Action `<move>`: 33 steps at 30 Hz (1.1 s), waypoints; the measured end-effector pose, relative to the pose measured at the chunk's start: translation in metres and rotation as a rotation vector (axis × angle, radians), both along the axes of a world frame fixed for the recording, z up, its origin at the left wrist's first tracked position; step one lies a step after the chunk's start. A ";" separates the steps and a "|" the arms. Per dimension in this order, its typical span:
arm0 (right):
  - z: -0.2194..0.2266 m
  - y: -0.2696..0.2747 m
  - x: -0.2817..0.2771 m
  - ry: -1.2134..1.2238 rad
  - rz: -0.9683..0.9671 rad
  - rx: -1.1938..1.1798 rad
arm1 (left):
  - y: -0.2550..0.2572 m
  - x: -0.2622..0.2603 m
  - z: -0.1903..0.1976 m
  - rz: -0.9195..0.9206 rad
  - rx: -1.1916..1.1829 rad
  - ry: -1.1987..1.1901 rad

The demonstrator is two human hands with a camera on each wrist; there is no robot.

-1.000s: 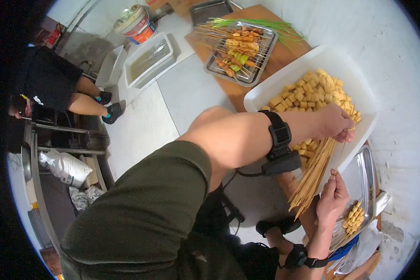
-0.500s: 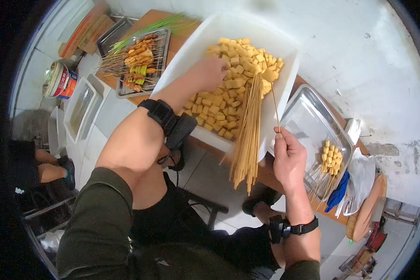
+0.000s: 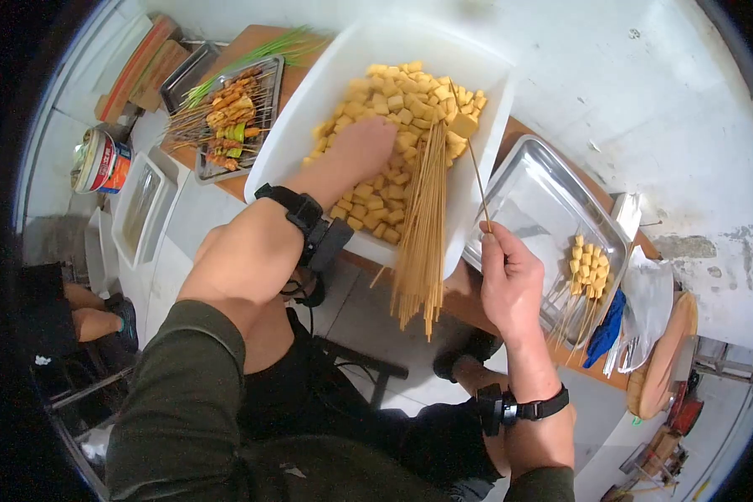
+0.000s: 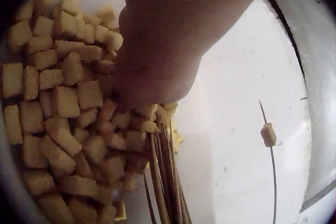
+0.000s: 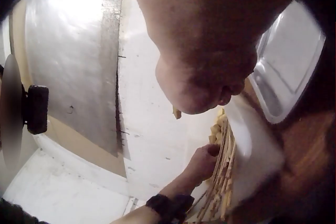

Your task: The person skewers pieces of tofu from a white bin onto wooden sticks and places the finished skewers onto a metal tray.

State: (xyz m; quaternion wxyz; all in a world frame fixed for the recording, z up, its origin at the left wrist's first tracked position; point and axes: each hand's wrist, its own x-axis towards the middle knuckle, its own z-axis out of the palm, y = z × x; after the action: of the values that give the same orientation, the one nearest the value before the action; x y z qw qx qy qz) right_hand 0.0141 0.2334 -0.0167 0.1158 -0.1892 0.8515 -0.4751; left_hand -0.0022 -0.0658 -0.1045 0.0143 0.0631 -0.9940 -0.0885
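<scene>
My right hand (image 3: 512,272) pinches a thin wooden skewer (image 3: 480,184) near its lower end, the stick slanting up over the bin's right side. One yellow, tofu-like food cube (image 3: 463,125) is threaded on it below the tip; the left wrist view shows the same cube (image 4: 268,134) against the wall. My left hand (image 3: 364,149) reaches down among the loose yellow cubes (image 3: 372,201) in the white bin (image 3: 280,142), its fingertips hidden. A bundle of bare skewers (image 3: 422,243) lies across the cubes and hangs over the bin's near edge, right of the left hand.
A metal tray (image 3: 531,180) at the right holds finished cube skewers (image 3: 590,266). Next to it lie a blue cloth (image 3: 606,330) and a clear plastic bag (image 3: 647,293). Left of the bin, a tray of meat skewers (image 3: 238,117) stands by green stalks (image 3: 263,60).
My left hand has left the tip of the skewer and moved back left into the cube pile. The right hand keeps its pinch. The head view has turned, bringing more of the right side into sight.
</scene>
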 end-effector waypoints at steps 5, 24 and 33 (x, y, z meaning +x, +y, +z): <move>0.001 0.001 -0.002 0.010 0.007 0.010 | 0.004 -0.005 0.003 0.130 0.106 -0.063; -0.002 -0.013 0.004 0.025 0.076 0.025 | -0.013 0.002 0.056 0.361 1.338 0.069; -0.007 -0.017 0.003 -0.014 0.138 0.090 | -0.016 0.003 0.071 0.392 1.674 0.210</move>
State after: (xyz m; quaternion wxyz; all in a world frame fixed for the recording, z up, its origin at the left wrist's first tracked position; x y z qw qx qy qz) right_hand 0.0173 0.2159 -0.0242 0.1628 -0.2387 0.8562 -0.4283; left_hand 0.0003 -0.0815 -0.0337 0.0698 0.2147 -0.5665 -0.7926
